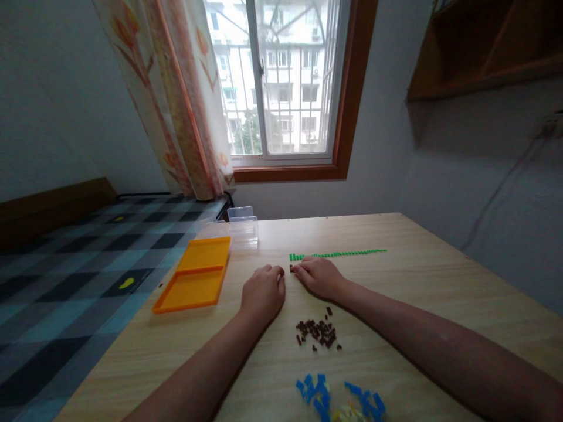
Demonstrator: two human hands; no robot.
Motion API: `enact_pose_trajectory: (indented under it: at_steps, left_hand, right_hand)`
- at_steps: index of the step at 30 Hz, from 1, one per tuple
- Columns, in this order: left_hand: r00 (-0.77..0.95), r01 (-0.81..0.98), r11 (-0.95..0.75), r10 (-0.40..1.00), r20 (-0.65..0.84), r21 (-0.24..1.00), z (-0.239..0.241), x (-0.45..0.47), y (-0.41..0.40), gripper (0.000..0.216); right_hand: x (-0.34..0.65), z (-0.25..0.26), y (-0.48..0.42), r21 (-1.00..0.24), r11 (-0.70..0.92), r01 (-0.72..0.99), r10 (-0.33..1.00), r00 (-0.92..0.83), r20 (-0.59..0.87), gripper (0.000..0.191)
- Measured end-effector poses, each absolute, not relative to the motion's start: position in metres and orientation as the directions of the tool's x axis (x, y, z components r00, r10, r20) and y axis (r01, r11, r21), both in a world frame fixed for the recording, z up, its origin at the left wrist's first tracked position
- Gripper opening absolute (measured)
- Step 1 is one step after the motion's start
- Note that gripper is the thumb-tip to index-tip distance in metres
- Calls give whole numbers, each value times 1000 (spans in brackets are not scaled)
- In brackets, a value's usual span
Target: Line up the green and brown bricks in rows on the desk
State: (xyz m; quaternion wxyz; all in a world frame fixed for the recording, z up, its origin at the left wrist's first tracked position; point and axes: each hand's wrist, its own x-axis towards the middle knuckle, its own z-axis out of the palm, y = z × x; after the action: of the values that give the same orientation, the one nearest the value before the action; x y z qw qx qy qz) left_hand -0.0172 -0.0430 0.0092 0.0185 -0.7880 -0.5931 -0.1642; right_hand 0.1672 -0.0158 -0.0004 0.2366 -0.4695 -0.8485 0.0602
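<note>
A long row of small green pieces (pixel 338 254) lies across the wooden table (pixel 422 281). Just below its left end, my right hand (pixel 319 275) pinches a tiny dark brown piece (pixel 291 268) against the tabletop. My left hand (pixel 263 291) rests beside it with the fingers curled under, fingertips close to the same piece; I cannot see anything inside it. A loose pile of dark brown pieces (pixel 319 333) sits between my forearms. Blue pieces (pixel 338 398) lie scattered at the near edge.
An open orange shallow box (pixel 196 274) lies at the table's left side, with clear plastic containers (pixel 240 230) behind it. A bed with a checked cover (pixel 70 275) stands to the left. Window, curtain and wall shelf are beyond the table.
</note>
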Motion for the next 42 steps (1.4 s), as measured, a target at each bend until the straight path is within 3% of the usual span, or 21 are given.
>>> enact_pose_trajectory:
  at_steps: [10, 22, 42]
  left_hand:
    - [345, 907, -399, 888, 303, 136, 2, -16, -40, 33]
    - [342, 911, -387, 902, 262, 141, 1, -14, -41, 42]
    - [331, 929, -361, 910, 250, 84, 1, -13, -40, 44]
  right_hand:
    - [180, -8, -7, -443, 603, 664, 796, -460, 394, 39]
    - [179, -7, -10, -284, 580, 764, 807, -490, 329, 36]
    - [173, 0, -13, -234, 498, 835, 861, -445, 245, 42]
